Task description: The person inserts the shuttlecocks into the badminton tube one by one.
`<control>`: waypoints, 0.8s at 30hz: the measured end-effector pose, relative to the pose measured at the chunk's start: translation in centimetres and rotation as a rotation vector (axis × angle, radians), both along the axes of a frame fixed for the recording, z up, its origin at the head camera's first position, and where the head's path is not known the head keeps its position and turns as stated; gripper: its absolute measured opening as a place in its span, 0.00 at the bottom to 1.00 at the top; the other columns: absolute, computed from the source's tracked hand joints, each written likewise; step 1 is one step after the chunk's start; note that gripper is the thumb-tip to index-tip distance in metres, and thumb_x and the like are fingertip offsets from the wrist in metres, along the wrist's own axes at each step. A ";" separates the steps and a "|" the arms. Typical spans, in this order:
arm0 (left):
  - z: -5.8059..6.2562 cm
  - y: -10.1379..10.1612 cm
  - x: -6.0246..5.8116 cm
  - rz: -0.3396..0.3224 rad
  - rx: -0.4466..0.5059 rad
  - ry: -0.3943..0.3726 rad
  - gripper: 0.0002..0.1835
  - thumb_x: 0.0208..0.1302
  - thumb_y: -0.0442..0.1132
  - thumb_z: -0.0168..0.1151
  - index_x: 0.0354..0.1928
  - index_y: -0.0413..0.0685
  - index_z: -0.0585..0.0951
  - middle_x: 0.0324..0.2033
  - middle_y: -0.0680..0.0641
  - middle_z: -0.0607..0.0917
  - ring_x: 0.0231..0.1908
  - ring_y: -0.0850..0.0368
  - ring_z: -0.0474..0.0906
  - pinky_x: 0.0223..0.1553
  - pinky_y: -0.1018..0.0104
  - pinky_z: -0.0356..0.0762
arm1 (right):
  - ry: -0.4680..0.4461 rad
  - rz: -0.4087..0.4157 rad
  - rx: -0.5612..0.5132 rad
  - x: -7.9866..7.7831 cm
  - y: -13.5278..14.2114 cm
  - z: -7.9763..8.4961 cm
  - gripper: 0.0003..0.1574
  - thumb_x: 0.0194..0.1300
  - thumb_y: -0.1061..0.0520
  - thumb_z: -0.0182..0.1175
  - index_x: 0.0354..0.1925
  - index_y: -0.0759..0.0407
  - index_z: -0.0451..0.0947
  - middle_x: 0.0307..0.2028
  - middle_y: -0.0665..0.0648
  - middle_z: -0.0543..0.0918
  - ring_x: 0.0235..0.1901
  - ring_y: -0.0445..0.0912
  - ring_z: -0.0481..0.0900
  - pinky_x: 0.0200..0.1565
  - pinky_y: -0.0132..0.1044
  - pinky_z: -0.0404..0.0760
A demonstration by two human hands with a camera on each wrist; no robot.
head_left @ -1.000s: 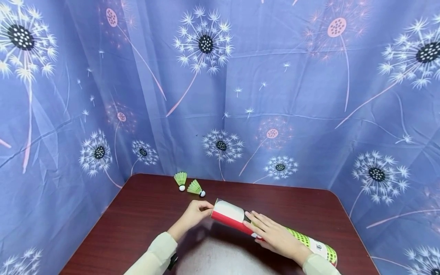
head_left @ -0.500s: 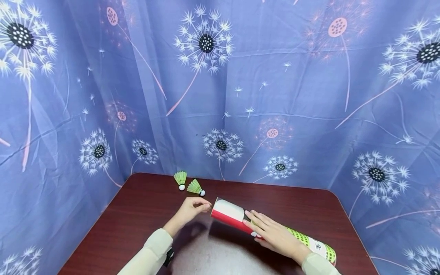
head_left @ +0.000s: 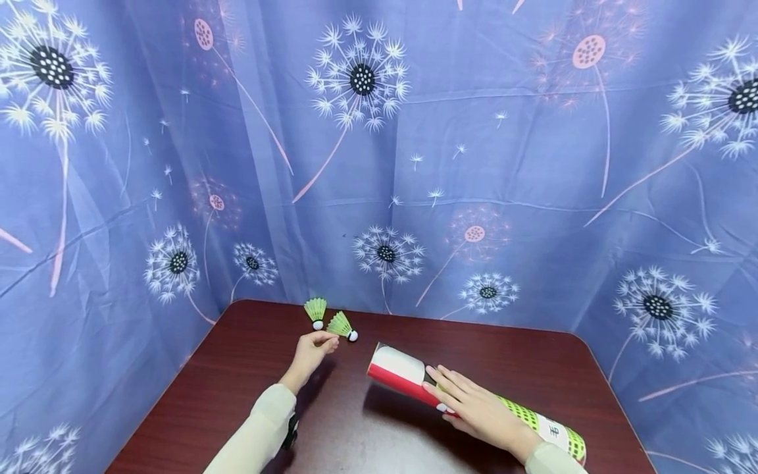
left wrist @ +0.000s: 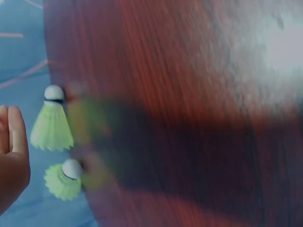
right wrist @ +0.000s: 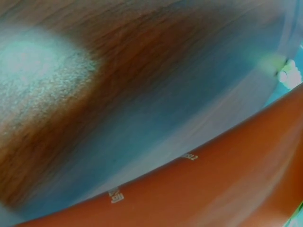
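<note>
A shuttlecock tube (head_left: 403,372), white, red and yellow-green, slants across the right half of the table in the head view. My right hand (head_left: 474,411) holds it around its middle, fingers lying across the top; part of the tube is hidden under the hand. In the right wrist view, the tube's orange-red side (right wrist: 189,189) fills the bottom. Two yellow-green shuttlecocks with white heads lie near the back edge: a left one (head_left: 316,313) and a right one (head_left: 340,324). My left hand (head_left: 309,355) is at the right one's feathers; a gap shows in the left wrist view.
The dark reddish-brown table (head_left: 237,368) has rounded back corners. A blue curtain (head_left: 414,164) with dandelion prints hangs behind and at both sides. A bright glare patch lies on the table's near part.
My left hand has moved away from the tube's left end, left and back to the shuttlecocks. My right hand and the tube have stayed in place; the head view has shifted slightly.
</note>
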State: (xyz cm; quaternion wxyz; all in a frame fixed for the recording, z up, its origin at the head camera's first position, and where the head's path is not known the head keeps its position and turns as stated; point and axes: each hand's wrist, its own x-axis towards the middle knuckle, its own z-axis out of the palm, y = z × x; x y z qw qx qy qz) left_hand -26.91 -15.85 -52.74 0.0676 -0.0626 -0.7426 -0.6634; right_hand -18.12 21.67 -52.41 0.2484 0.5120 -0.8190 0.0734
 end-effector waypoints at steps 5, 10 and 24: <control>-2.2 -0.9 -2.1 0.179 -0.079 0.018 0.07 0.58 0.24 0.64 0.38 0.23 0.82 0.30 0.33 0.85 0.29 0.49 0.83 0.30 0.71 0.80 | -0.004 -0.003 0.006 0.0 0.0 0.1 0.34 0.72 0.45 0.51 0.71 0.56 0.61 0.70 0.62 0.61 0.67 0.55 0.63 0.69 0.40 0.54; -2.3 -1.6 -2.4 0.269 -0.210 0.044 0.07 0.58 0.26 0.65 0.38 0.27 0.84 0.30 0.36 0.86 0.29 0.53 0.82 0.31 0.67 0.81 | -0.003 0.008 0.001 0.1 -0.2 0.1 0.33 0.76 0.43 0.40 0.70 0.57 0.61 0.70 0.62 0.61 0.65 0.57 0.66 0.68 0.41 0.56; -2.3 -1.9 -3.9 0.250 -0.313 0.041 0.15 0.61 0.28 0.63 0.49 0.29 0.80 0.45 0.31 0.83 0.46 0.39 0.81 0.47 0.50 0.78 | -0.028 0.014 0.017 0.0 -0.2 0.0 0.34 0.73 0.46 0.50 0.71 0.57 0.59 0.71 0.62 0.59 0.67 0.56 0.62 0.70 0.39 0.50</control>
